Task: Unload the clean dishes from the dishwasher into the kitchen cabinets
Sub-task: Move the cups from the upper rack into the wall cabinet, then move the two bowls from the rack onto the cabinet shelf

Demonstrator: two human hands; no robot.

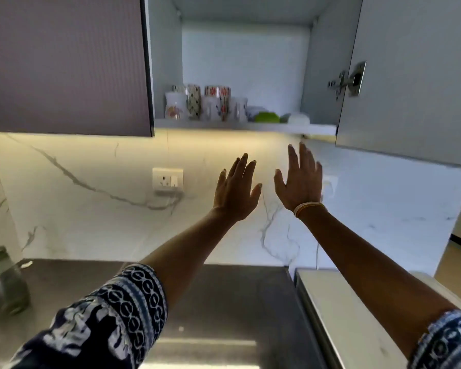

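Head view: both arms raised toward the open cabinet (245, 62).
Left hand (234, 191): palm forward, fingers spread, grip wide and empty.
Right hand (301, 182): likewise wide, empty; thread band at wrist.
Mugs (205, 105): glossy patterned ceramic cylinders on cabinet shelf.
Table (224, 302): brushed steel.

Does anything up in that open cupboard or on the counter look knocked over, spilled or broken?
Nothing stands out. The mugs stand upright in a row on the cupboard shelf, beside a green bowl. The jar on the counter is upright. Both hands are empty.
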